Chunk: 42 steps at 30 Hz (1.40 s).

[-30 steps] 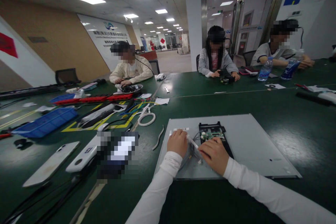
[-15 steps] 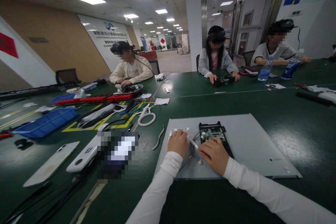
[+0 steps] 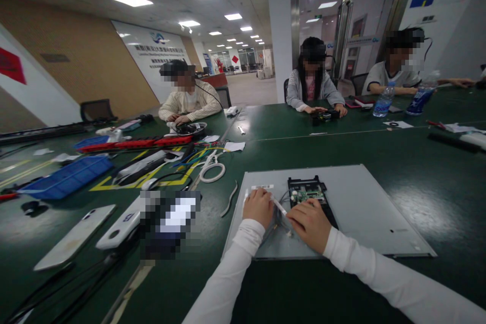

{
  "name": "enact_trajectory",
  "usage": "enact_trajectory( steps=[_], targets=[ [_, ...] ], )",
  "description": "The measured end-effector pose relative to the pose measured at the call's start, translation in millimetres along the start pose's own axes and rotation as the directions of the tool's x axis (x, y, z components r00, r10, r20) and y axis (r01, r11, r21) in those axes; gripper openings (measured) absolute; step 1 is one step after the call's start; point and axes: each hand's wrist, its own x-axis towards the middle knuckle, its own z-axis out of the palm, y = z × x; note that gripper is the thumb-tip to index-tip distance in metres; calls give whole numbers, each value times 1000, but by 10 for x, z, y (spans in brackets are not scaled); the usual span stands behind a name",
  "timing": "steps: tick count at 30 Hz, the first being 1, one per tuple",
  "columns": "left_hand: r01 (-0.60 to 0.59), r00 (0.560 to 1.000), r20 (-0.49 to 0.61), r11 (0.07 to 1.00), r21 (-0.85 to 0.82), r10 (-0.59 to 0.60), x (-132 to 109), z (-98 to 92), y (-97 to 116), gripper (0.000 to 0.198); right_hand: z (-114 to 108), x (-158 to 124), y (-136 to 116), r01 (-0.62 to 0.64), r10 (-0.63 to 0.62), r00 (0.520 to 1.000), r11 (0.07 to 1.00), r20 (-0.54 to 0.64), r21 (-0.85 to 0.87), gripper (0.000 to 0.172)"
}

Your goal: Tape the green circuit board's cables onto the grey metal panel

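A flat grey panel (image 3: 364, 212) lies on the green table in front of me. Between my hands runs a thin white strip (image 3: 280, 207), slanting down to the right. My left hand (image 3: 258, 207) pinches its upper end over the panel's left part. The fingers of my right hand (image 3: 309, 224) are closed on the lower end. Thin grey wires with small pale connectors (image 3: 289, 234) lie on the panel beneath the strip. Just behind my right hand sits a green circuit board (image 3: 308, 194) in a black frame, partly covered by that hand.
To the left lie a white phone (image 3: 76, 237), a white device (image 3: 123, 225) with black cables, and a blue tray (image 3: 68, 177). A coiled white cable (image 3: 212, 172) rests behind the panel. Several people sit across the table; bottles (image 3: 384, 101) stand at far right.
My hands and the strip stay almost where they were, with a slight shift of the left fingers. Across the table, the person at far right has stretched an arm further right.
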Motion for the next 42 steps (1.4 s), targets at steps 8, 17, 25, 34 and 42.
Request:
enact_trajectory(
  steps=[8, 17, 25, 34, 42],
  targets=[
    [14, 1000, 3, 1000, -14, -14, -9, -32, 16, 28, -4, 1, -2, 16, -16, 1000, 999, -14, -28, 14],
    [8, 1000, -11, 1000, -22, -8, -6, 3, 0, 26, -11, 3, -2, 12, -11, 1000, 1000, -9, 5, 15],
    [9, 1000, -23, 1000, -3, -9, -16, -35, 26, 25, 6, -2, 7, 29, -29, 999, 1000, -26, 2, 16],
    [14, 1000, -12, 999, -46, -15, -18, -95, 48, 33, -21, 2, -7, 37, -39, 999, 998, -36, -51, 15],
    [-23, 1000, 8, 999, -48, 23, -15, -64, 27, 30, -29, 2, -12, 29, -29, 999, 1000, -35, -13, 16]
  ],
)
